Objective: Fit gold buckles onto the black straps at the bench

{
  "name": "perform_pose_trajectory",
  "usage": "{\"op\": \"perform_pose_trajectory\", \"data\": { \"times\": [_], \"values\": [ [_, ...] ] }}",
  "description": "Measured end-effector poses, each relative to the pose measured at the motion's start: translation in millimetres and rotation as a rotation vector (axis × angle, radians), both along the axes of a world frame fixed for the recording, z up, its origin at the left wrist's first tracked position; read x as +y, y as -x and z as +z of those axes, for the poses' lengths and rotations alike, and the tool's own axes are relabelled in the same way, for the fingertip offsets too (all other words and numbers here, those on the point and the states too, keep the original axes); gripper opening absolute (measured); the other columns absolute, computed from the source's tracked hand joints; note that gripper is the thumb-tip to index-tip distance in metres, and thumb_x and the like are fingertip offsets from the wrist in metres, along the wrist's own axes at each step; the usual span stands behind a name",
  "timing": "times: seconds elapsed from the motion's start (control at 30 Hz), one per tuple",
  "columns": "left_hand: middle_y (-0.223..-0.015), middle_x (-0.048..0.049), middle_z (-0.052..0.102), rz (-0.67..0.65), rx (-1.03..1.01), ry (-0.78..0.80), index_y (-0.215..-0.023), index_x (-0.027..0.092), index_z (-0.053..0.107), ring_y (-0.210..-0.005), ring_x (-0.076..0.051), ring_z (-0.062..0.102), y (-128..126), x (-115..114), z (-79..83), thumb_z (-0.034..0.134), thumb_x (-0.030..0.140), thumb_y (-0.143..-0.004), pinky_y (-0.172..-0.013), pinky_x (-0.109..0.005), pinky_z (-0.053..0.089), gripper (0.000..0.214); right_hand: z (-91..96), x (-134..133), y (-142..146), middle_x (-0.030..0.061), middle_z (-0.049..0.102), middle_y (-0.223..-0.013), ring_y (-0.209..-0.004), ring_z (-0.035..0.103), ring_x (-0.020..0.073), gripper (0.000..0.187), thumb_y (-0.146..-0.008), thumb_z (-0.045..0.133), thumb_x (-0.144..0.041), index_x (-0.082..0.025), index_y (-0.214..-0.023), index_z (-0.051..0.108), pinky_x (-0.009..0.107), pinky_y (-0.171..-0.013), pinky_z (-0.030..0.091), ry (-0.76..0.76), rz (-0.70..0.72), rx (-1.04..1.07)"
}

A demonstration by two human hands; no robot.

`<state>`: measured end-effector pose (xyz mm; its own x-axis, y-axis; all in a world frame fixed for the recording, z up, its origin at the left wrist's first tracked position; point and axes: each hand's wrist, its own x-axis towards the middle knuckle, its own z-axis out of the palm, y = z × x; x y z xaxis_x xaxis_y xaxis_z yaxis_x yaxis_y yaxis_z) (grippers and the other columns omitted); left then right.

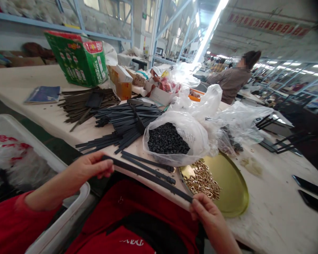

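A long dark strap (148, 177) is stretched between my two hands, above the table's front edge. My left hand (96, 167) pinches one end, and my right hand (205, 208) pinches the other. Just behind it lie two more straps (148, 167) with small fittings at their right ends. A clear plastic bag (198, 137) holds many small black loops (168, 139). Right of the bag, a gold-coloured round tray (234, 190) carries a heap of small gold metal buckles (202, 180). Behind the held strap sits a pile of dark straps (122, 121).
Brown straps (87, 102), a blue booklet (43, 95) and a green carton (76, 60) occupy the table's left side. A white bin (29, 141) stands at my left. Two black flat objects (311, 187) lie at right. Another person (226, 83) is farther back.
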<state>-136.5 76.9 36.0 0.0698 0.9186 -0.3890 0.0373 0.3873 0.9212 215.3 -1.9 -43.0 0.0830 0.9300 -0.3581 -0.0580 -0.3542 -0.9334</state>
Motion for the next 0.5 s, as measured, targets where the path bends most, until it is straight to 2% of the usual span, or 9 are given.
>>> {"op": "perform_pose_trajectory", "data": {
  "times": [0.07,0.13,0.17,0.23,0.3,0.33,0.4,0.47,0.5],
  "values": [
    [-0.074,0.0035,0.066,0.174,-0.126,-0.102,-0.08,0.016,0.054,-0.069,-0.01,0.059,-12.3,4.9,6.9,0.06,0.019,-0.076,-0.061,-0.015,0.043,0.008,-2.9,-11.5,34.3,-0.0056,0.055,-0.052,-0.044,0.046,0.0095,0.03,-0.068,0.066,-0.043,-0.022,-0.069,0.045,0.022,-0.047,0.035,0.067,0.166,0.084],
    [-0.08,0.002,0.067,0.188,-0.249,-0.123,-0.082,0.016,0.051,-0.076,-0.012,0.06,-32.0,7.4,14.3,0.058,0.023,-0.077,-0.067,-0.02,0.047,0.011,-1.1,-20.3,67.1,-0.0064,0.055,-0.052,-0.045,0.047,0.0088,0.03,-0.066,0.066,-0.039,-0.022,-0.068,0.042,0.02,-0.045,0.034,0.127,0.316,0.125],
    [-0.078,0.0015,0.067,0.151,-0.282,-0.114,-0.081,0.016,0.05,-0.074,-0.013,0.06,-42.7,7.7,17.8,0.059,0.026,-0.077,-0.067,-0.021,0.048,0.014,2.1,-23.0,79.7,-0.0063,0.055,-0.053,-0.047,0.047,0.0086,0.028,-0.066,0.066,-0.037,-0.021,-0.068,0.044,0.019,-0.046,0.034,0.141,0.418,0.106],
    [-0.063,0.0039,0.061,0.052,-0.267,-0.123,-0.08,0.017,0.049,-0.057,-0.01,0.056,-61.9,7.3,23.6,0.058,0.03,-0.077,-0.056,-0.018,0.046,0.016,12.2,-23.9,93.7,-0.0053,0.059,-0.063,-0.053,0.05,0.0092,0.019,-0.067,0.066,-0.033,-0.021,-0.074,0.053,0.019,-0.047,0.034,0.137,0.646,0.025],
    [-0.051,0.0075,0.052,-0.092,-0.18,-0.14,-0.079,0.017,0.048,-0.04,-0.005,0.042,-74.7,6.3,26.3,0.055,0.031,-0.078,-0.042,-0.014,0.033,0.015,22.8,-17.0,90.9,-0.0046,0.062,-0.075,-0.063,0.053,0.0116,0.015,-0.07,0.064,-0.028,-0.023,-0.083,0.058,0.021,-0.053,0.038,0.074,0.759,-0.076],
    [-0.048,0.0084,0.048,-0.194,-0.131,-0.12,-0.08,0.017,0.048,-0.035,-0.004,0.036,-78.6,5.5,26.0,0.053,0.032,-0.078,-0.038,-0.013,0.026,0.016,26.4,-10.3,83.4,-0.0041,0.062,-0.078,-0.068,0.054,0.0135,0.013,-0.072,0.062,-0.026,-0.025,-0.085,0.059,0.023,-0.057,0.041,0.021,0.74,-0.137],
    [-0.046,0.0087,0.046,-0.429,-0.053,-0.026,-0.083,0.017,0.048,-0.032,-0.003,0.029,-83.2,2.9,21.7,0.05,0.035,-0.079,-0.034,-0.015,0.018,0.019,27.3,8.2,59.1,-0.0018,0.061,-0.079,-0.073,0.055,0.0176,0.006,-0.079,0.054,-0.027,-0.026,-0.083,0.058,0.029,-0.066,0.044,-0.117,0.56,-0.329],
    [-0.047,0.0081,0.046,-0.623,-0.009,0.071,-0.086,0.017,0.047,-0.032,-0.004,0.029,-86.4,-1.6,13.8,0.046,0.039,-0.08,-0.034,-0.015,0.018,0.023,20.1,30.1,26.9,0.0012,0.06,-0.075,-0.071,0.055,0.0206,0.012,-0.083,0.046,-0.031,-0.025,-0.08,0.056,0.033,-0.066,0.044,-0.219,0.373,-0.62],
    [-0.048,0.0079,0.047,-0.677,0.01,0.1,-0.087,0.017,0.046,-0.032,-0.004,0.029,-88.2,-4.4,9.4,0.043,0.04,-0.08,-0.034,-0.015,0.019,0.025,14.5,40.8,10.1,0.0021,0.06,-0.075,-0.069,0.055,0.0213,0.013,-0.083,0.046,-0.032,-0.024,-0.08,0.055,0.034,-0.065,0.044,-0.241,0.334,-0.768]
  ]
}}
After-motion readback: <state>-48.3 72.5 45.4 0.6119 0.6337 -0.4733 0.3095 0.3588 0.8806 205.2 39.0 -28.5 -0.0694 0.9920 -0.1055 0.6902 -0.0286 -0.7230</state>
